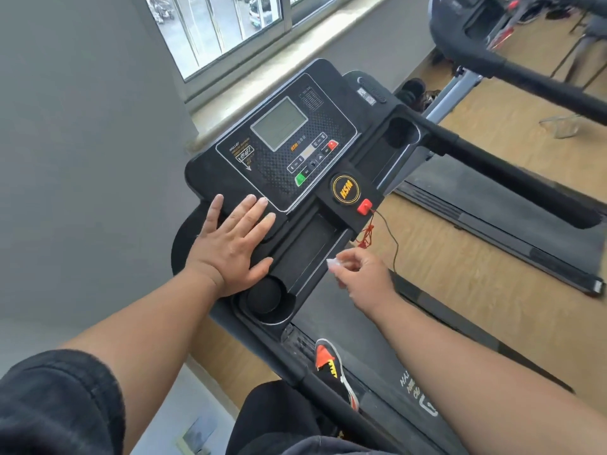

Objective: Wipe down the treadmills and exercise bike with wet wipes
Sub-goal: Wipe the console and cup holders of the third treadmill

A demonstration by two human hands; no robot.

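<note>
The left hand (231, 246) lies flat on the console (282, 165) of the treadmill (328, 244), its fingers straight and spread, the palm pressing on the black panel just beside the near cup holder (264, 298). The right hand (363, 275) hangs in the air near the console's front edge, its fingers curled and pinching a small white wipe (334, 264); the wipe seems crumpled, but it is mostly hidden by the fingers. Just beyond this hand a red safety key (364, 206) sits on the console, and its cord (392, 238) hangs down from it. Above the left hand are a green button (300, 178) and a grey screen (279, 123). A shoe (331, 366) stands at the side of the belt (377, 339). A second treadmill (512, 198) stands to the right, on the wooden floor (476, 267). A window (223, 24) is behind the console.
</note>
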